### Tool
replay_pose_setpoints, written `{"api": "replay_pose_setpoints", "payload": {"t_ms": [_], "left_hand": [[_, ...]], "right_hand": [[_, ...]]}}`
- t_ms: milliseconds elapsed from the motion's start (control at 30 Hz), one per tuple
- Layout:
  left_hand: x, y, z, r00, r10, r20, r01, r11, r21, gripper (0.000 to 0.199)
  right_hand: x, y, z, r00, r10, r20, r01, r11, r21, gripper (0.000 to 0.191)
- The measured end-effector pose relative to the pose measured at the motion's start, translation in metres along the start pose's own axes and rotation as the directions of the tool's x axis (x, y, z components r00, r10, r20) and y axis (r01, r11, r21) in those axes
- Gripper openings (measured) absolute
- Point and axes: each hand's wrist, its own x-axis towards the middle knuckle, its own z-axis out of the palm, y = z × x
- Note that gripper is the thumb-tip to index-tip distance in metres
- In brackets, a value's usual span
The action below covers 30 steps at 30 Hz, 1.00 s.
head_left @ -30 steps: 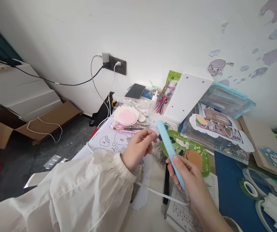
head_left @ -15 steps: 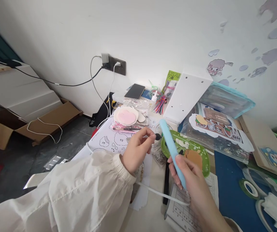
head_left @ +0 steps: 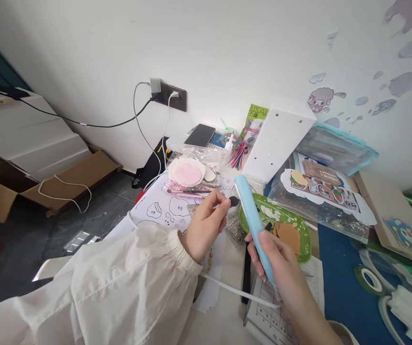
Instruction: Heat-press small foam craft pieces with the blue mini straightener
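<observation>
Cluttered beige table (head_left: 209, 330), white wall (head_left: 227, 52) behind.
Left hand (head_left: 206, 219) pinching a black piece (head_left: 233, 201), near a blue tool (head_left: 252, 218) gripped in the right hand (head_left: 281, 263), both over the table; green tray (head_left: 305, 235) containing brown cutouts (head_left: 288, 237) and white pieces (head_left: 270, 212); clear bag (head_left: 235, 233) of small silvery bits.

Black wall socket (head_left: 165, 98), dark phone (head_left: 200, 135), open cardboard box (head_left: 96, 173) on grey floor (head_left: 115, 203), green tape roll (head_left: 361, 277), sheep sticker (head_left: 321, 99)

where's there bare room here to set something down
The blue mat is bare between the gridded pad and tape roll; so is the desktop strip between white paper and black bar, though a white cable crosses it. Around the green tray it's crowded.
</observation>
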Motion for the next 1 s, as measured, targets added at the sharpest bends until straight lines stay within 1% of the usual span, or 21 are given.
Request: {"api": "replay_pose_setpoints", "payload": {"t_ms": [233,433,533,767,833,933,1000], "left_hand": [[-0.0047,-0.0028,0.0042,0.999,0.029,0.033,-0.030,0.999,0.033,0.023],[-0.0043,-0.0020,0.0028,0.998,0.013,0.056,-0.017,0.998,0.067,0.021],[-0.0037,-0.0017,0.0017,0.997,0.030,0.064,-0.036,0.996,0.086,0.020],[-0.0048,-0.0009,0.0018,0.998,0.042,0.048,-0.044,0.998,0.044,0.021],[-0.0048,-0.0008,0.0012,0.999,0.032,0.038,-0.033,0.999,0.025,0.021],[-0.0036,-0.0005,-0.0002,1.000,0.005,0.028,-0.005,1.000,0.000,0.022],[-0.0022,0.0003,-0.0007,1.000,-0.012,0.029,0.013,1.000,-0.024,0.020]], "right_hand": [[0.0009,0.0009,-0.0001,1.000,0.030,0.001,-0.030,0.998,-0.046,0.041],[-0.0011,-0.0023,0.0012,1.000,0.027,-0.014,-0.028,0.998,-0.065,0.041],[-0.0003,-0.0016,0.0014,0.999,0.034,-0.014,-0.035,0.997,-0.064,0.041],[-0.0012,-0.0001,0.0015,0.999,0.011,-0.031,-0.012,0.999,-0.052,0.041],[-0.0012,-0.0023,0.0003,0.998,-0.001,-0.056,-0.001,0.999,-0.032,0.041],[0.0001,-0.0063,-0.0026,0.991,-0.018,-0.134,0.019,1.000,0.009,0.042],[0.0013,-0.0080,-0.0040,0.988,-0.021,-0.151,0.025,0.999,0.027,0.043]]}}
